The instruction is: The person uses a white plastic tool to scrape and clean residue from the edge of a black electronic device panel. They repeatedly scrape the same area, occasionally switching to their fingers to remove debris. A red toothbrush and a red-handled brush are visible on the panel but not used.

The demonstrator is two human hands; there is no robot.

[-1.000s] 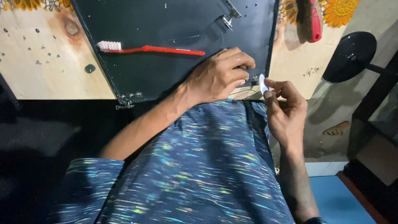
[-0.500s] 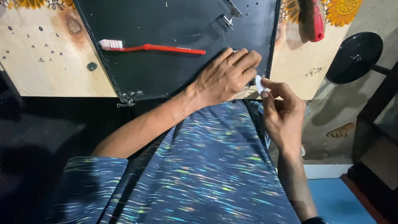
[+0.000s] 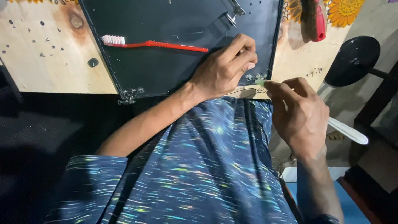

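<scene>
The left hand (image 3: 224,68) lies flat on the black panel's (image 3: 166,62) near-right corner, fingers loosely curled, while the right hand (image 3: 300,116) pinches a small pale-green piece (image 3: 261,82) beside it.

The left hand (image 3: 226,68) lies palm down, fingers curled, forearm stretched forward. The right hand (image 3: 298,114) hovers beside it, fingertips (image 3: 271,85) pinched together.

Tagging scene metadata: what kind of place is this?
Probably a home repair bench: a worn wooden board strewn with small screws, an opened black panel with metal hinges, and a red plastic toothbrush lying on it.
</scene>
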